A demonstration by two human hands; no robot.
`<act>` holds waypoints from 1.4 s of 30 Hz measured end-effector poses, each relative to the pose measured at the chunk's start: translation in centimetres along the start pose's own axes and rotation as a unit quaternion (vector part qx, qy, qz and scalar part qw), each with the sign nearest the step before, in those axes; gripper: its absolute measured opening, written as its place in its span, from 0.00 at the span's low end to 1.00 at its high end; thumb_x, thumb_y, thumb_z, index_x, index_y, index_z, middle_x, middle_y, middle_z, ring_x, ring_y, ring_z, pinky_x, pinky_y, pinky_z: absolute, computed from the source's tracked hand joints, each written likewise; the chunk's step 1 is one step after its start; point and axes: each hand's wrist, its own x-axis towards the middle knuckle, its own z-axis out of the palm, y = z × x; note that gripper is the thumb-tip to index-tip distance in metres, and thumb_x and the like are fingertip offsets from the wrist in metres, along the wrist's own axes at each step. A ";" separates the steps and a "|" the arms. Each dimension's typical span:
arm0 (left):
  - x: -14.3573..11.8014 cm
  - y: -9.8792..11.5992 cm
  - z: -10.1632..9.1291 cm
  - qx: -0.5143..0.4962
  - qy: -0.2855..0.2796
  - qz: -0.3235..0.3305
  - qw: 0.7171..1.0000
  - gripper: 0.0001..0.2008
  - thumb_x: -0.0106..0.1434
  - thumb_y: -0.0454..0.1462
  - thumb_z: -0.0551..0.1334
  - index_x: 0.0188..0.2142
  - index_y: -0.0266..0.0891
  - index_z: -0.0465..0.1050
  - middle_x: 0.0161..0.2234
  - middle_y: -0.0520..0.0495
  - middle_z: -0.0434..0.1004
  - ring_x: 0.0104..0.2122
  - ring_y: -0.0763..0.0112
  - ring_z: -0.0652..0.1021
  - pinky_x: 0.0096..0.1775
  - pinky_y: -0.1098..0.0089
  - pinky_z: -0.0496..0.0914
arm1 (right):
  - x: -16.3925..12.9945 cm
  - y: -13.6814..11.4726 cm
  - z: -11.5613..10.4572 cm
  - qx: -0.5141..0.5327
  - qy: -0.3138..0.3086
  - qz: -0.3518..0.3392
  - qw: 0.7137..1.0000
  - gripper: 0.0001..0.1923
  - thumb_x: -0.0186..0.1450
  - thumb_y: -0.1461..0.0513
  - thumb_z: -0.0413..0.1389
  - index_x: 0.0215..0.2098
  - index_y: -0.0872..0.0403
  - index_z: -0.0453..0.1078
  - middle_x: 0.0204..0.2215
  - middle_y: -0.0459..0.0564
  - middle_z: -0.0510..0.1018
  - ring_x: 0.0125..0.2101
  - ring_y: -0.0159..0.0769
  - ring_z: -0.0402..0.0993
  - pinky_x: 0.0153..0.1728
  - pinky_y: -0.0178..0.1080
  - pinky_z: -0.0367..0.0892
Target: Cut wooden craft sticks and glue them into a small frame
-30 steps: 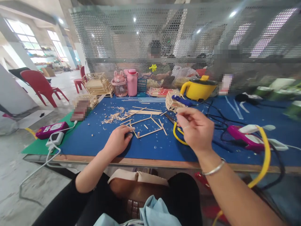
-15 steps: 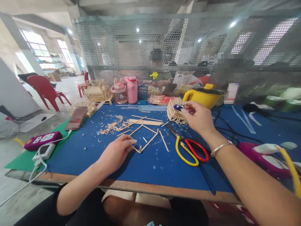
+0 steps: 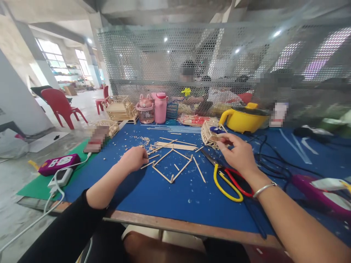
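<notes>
My left hand (image 3: 135, 158) rests knuckles-up on the blue mat (image 3: 170, 197) with its fingers curled under; a loose wooden stick (image 3: 147, 165) lies at its fingertips. Just to its right lies a flat diamond-shaped frame of glued sticks (image 3: 172, 165). My right hand (image 3: 239, 155) reaches to a small stick-built crate (image 3: 207, 134) with a blue tool (image 3: 216, 129) lying in it. Its thumb and forefinger pinch at the crate's near edge; whether they grip anything is hidden. Scissors with yellow and red handles (image 3: 229, 181) lie below that hand.
A stack of loose sticks (image 3: 175, 145) and wood shavings (image 3: 142, 139) lie behind the frame. Pink bottles (image 3: 160, 107), a yellow pot (image 3: 248, 118), black cables (image 3: 274, 157), a magenta glue gun (image 3: 315, 190) and a purple power strip (image 3: 59, 164) ring the mat. People sit behind the mesh screen (image 3: 219, 54).
My left hand has let go of the stick frame and drawn back to the left. My right hand went forward from mid-air to the small crate. The view has tilted upward.
</notes>
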 end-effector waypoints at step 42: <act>-6.1 -0.9 0.2 0.003 0.078 -0.038 0.996 0.16 0.59 0.39 0.56 0.46 0.39 0.71 0.46 0.36 0.74 0.46 0.55 0.75 0.44 0.62 0.68 | -13.2 -4.8 -6.1 -0.039 -0.140 0.031 0.989 0.24 0.61 0.53 0.54 0.53 0.54 0.66 0.53 0.58 0.71 0.56 0.47 0.62 0.56 0.54 0.58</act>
